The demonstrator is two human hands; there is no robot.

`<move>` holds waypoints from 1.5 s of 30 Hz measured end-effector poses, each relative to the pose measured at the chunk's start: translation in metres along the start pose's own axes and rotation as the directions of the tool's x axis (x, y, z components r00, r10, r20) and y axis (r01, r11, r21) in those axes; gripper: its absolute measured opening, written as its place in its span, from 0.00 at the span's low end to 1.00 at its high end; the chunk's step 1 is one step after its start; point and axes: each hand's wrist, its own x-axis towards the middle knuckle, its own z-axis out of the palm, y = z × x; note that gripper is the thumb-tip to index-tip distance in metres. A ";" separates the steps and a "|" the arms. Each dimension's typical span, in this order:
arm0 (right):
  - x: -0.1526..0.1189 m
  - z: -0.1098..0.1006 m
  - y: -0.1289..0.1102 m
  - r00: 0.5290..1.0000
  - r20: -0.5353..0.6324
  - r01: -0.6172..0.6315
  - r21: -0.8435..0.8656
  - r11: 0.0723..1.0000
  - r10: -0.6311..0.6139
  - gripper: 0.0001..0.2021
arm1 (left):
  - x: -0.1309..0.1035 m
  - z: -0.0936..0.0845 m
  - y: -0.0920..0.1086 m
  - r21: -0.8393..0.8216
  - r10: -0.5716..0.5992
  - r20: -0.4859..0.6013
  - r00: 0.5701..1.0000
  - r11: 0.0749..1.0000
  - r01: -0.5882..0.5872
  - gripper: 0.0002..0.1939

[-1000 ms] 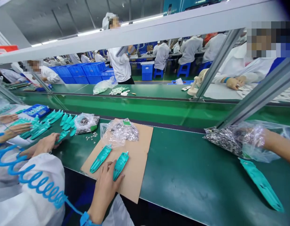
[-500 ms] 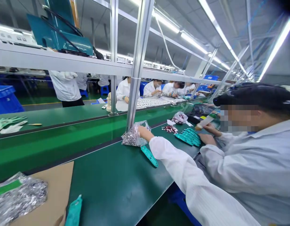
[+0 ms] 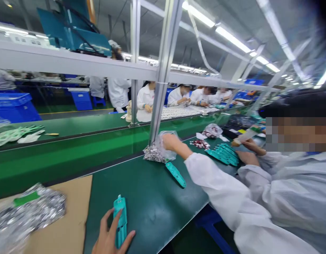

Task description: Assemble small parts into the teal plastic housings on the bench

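My left hand (image 3: pixel 108 237) is at the bottom edge of the view, fingers closed around a teal plastic housing (image 3: pixel 120 218) that lies on the dark green bench (image 3: pixel 152 204). My right hand (image 3: pixel 170 142), on a white-sleeved arm, reaches into a clear plastic bag of small metal parts (image 3: pixel 155 153) beside an aluminium post (image 3: pixel 163 81). Its fingertips are hidden by the bag. A second teal housing (image 3: pixel 176 174) lies flat just in front of that bag.
A brown cardboard sheet (image 3: pixel 67 218) carries another bag of metal parts (image 3: pixel 28 211) at the left. A co-worker sits close on the right, with a pile of teal housings (image 3: pixel 223 155). A green conveyor belt (image 3: pixel 73 151) runs behind the bench, with more workers and blue crates beyond.
My view has swung from the left part of the bench to the right. My left hand has slid the teal housing off the cardboard onto the green bench. My right hand stays at the bag.
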 end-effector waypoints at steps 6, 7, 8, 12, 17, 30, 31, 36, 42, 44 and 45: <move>-0.055 -0.027 0.043 0.966 -0.254 -0.046 0.034 0.998 0.053 0.12 | -0.013 -0.034 0.016 0.023 0.043 0.277 0.960 0.998 -0.051 0.38; -0.066 -0.026 0.049 0.941 -0.333 -0.043 0.051 0.998 0.058 0.10 | -0.013 -0.036 0.018 0.027 0.023 0.300 0.954 0.999 -0.033 0.40; -0.078 -0.023 0.053 0.918 -0.395 -0.018 0.074 0.997 0.046 0.10 | -0.013 -0.038 0.018 0.027 0.010 0.317 0.948 0.999 -0.020 0.42; -0.131 0.007 0.036 0.897 -0.441 0.130 0.315 0.940 0.024 0.23 | -0.014 -0.038 0.017 0.019 0.005 0.337 0.941 1.000 -0.012 0.43; -0.158 0.073 -0.012 0.972 -0.222 0.180 0.504 0.844 -0.075 0.13 | -0.017 -0.033 0.017 0.073 0.000 0.321 0.947 0.997 -0.025 0.44; -0.185 0.167 -0.078 0.981 0.029 0.122 0.672 0.730 -0.191 0.12 | -0.018 -0.040 0.018 0.091 0.122 0.376 0.919 0.982 -0.168 0.44; -0.185 0.167 -0.078 0.982 0.036 0.114 0.671 0.732 -0.186 0.13 | -0.017 -0.038 0.017 0.083 0.141 0.346 0.928 0.980 -0.180 0.41; -0.183 0.166 -0.070 0.981 0.067 0.091 0.669 0.738 -0.181 0.13 | -0.010 -0.021 0.015 0.102 0.281 0.181 0.943 0.948 -0.302 0.35; -0.187 0.161 -0.070 0.972 -0.060 0.210 0.664 0.717 -0.229 0.14 | -0.004 -0.013 0.019 0.088 0.347 0.204 0.915 0.925 -0.370 0.38; -0.193 0.155 -0.081 0.955 -0.093 0.268 0.685 0.678 -0.283 0.15 | -0.003 -0.012 0.021 0.083 0.344 0.220 0.913 0.926 -0.369 0.38; -0.196 0.151 -0.087 0.943 -0.098 0.293 0.697 0.655 -0.318 0.15 | -0.002 -0.012 0.021 0.083 0.342 0.224 0.913 0.926 -0.368 0.38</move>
